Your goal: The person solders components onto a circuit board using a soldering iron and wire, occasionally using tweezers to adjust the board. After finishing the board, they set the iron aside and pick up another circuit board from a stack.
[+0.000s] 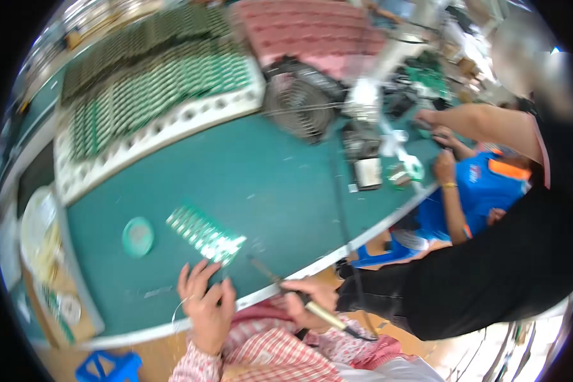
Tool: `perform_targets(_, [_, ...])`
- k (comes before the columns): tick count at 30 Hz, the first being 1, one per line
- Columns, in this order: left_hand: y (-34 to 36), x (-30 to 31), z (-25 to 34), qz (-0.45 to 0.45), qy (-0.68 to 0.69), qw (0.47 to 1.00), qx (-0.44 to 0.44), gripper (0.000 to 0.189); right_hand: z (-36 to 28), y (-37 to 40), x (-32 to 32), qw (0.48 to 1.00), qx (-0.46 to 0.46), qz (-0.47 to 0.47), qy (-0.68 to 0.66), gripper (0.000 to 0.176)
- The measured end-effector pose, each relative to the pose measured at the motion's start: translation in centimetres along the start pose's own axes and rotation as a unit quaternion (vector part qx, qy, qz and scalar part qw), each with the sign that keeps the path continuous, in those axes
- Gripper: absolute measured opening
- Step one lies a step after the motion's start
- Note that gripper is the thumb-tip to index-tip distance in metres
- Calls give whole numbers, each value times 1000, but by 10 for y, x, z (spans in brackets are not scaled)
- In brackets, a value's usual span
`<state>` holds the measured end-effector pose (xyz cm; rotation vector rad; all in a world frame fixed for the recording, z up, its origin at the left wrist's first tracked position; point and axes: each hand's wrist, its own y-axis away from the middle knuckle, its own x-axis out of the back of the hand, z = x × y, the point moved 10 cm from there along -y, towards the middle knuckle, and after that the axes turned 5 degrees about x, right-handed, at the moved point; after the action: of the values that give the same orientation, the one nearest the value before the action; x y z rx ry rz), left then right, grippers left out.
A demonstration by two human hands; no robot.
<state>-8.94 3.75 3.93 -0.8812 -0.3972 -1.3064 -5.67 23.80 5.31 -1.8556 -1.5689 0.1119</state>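
Near the table's front edge, my left hand [207,309] has its thumb and fingers bent together beside the lower end of a green circuit board panel [200,232]. A thin pale wire [177,312] curves past this hand; what its fingertips pinch is too small to make out. My right hand [312,302] is wrapped round a soldering iron [325,315] with a pale handle, its dark tip pointing up and left, just right of the panel and apart from it. Left of the panel lies a round green roll or lid [138,237].
A white tray [165,143] holds rows of green boards at the back left. Beside it are pink foam [305,32] and a coiled dark hose [299,108]. Two people [477,286] [481,188] are at the right. A bin [41,235] stands left.
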Motion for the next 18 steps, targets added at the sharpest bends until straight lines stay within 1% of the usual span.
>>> perform_targets(1, [-2, 1, -1, 3, 10, 1000, 10, 18, -5, -3, 0, 1000, 13, 10, 6, 23])
perform_targets(2, [-2, 3, -1, 7, 12, 1000, 10, 19, -1, -3, -1, 999, 5, 20, -29, 21])
perform_targets(3, [-2, 5, -1, 9, 17, 1000, 5, 19, -3, -3, -3, 999, 28, 22, -7, 20])
perform_targets(4, [-2, 5, -5, 12, 5, 1000, 19, 19, -2, -2, -6, 1000, 31, 1, -7, 20])
perform_targets(6, [-1, 4, -5, 15, 27, 999, 8, 21, 1, 2, -12, 999, 22, -28, -10, 19])
perform_targets(7, [-1, 4, -8, 17, 21, 1000, 16, 21, 3, 4, -15, 999, 8, -35, -15, 19])
perform_targets(9, [-1, 2, -7, 13, 26, 1000, 6, 22, 5, 5, -20, 999, 18, -40, -25, 20])
perform_targets(11, [-1, 2, -9, 15, 22, 1000, 14, 24, 1, 3, -23, 997, 43, -41, -43, 20])
perform_targets(13, [-1, 3, -8, 18, 25, 999, 8, 25, 1, 3, -26, 996, 48, -60, -52, 21])
perform_targets(15, [-1, 1, -10, 21, 23, 999, 13, 26, 1, 4, -24, 995, 50, -43, -68, 21])
perform_targets(16, [-1, 2, -9, 24, 21, 999, 8, 26, 0, 2, -25, 995, 65, -54, -51, 21])
perform_targets(17, [-1, 3, -9, 25, 20, 999, 6, 26, -4, -1, -27, 987, 107, -89, -74, 26])
perform_targets(18, [-1, 3, -9, 22, 17, 1000, 5, 26, -5, -2, -28, 990, 100, -79, -61, 25])
